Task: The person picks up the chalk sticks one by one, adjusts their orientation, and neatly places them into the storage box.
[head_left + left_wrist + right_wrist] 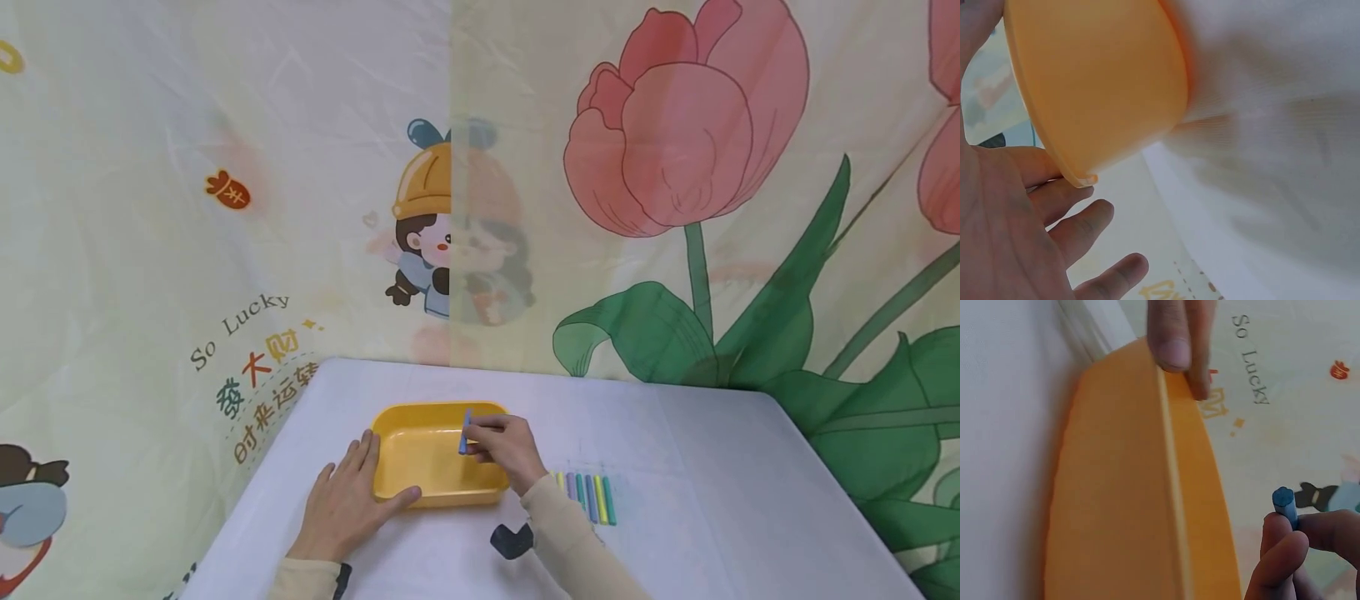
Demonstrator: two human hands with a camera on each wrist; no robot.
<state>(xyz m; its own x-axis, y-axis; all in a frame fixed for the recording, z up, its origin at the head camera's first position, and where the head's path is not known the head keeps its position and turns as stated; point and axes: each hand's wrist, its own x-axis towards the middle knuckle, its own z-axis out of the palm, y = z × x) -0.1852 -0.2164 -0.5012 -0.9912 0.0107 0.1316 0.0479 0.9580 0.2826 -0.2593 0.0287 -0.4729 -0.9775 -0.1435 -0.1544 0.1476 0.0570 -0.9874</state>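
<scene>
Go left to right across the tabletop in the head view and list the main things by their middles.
Left hand → yellow tray → right hand → row of coloured sticks.

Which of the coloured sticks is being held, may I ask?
The blue stick pinched by the right hand; the other sticks lie in a row on the table.

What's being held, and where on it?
Right hand pinches a blue stick near its middle, between thumb and fingers; both ends show. Left hand only rests against the yellow tray, at its left end.
</scene>
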